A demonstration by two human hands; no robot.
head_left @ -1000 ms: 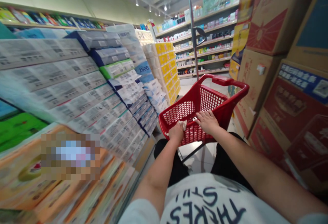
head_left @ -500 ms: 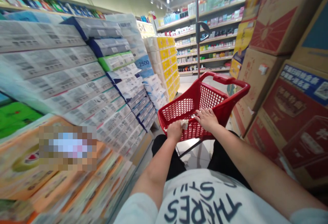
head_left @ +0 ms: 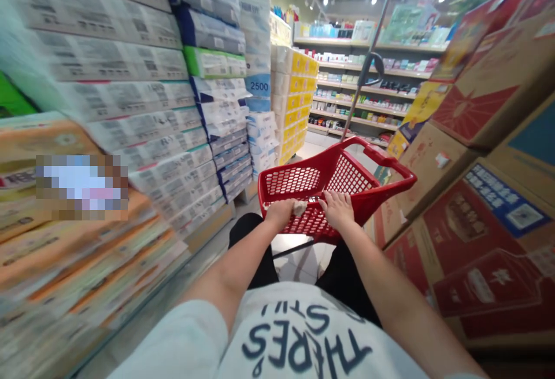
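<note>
A red plastic shopping cart (head_left: 303, 177) with perforated walls stands in front of me, tilted in the view. My left hand (head_left: 280, 214) is closed around its near rim. A small crumpled whitish thing (head_left: 299, 208) sticks out beside that fist; I cannot tell its kind. On the same rim, farther right, my right hand (head_left: 339, 210) lies with its fingers stretched forward over the edge and slightly apart. A thin metal pole (head_left: 361, 87) with a dark hook rises from behind the cart.
Stacked packs of paper goods (head_left: 143, 101) line the left side, with orange packs (head_left: 78, 240) nearer. Yellow-and-white packs (head_left: 295, 104) stand farther along. Cardboard cartons (head_left: 472, 211) crowd the right, close to the cart. Stocked shelves (head_left: 368, 67) cross the back.
The view has turned slightly and tilted, so the pole leans right. The cart and both hands sit a little farther left in view. Both hands remain on the rim.
</note>
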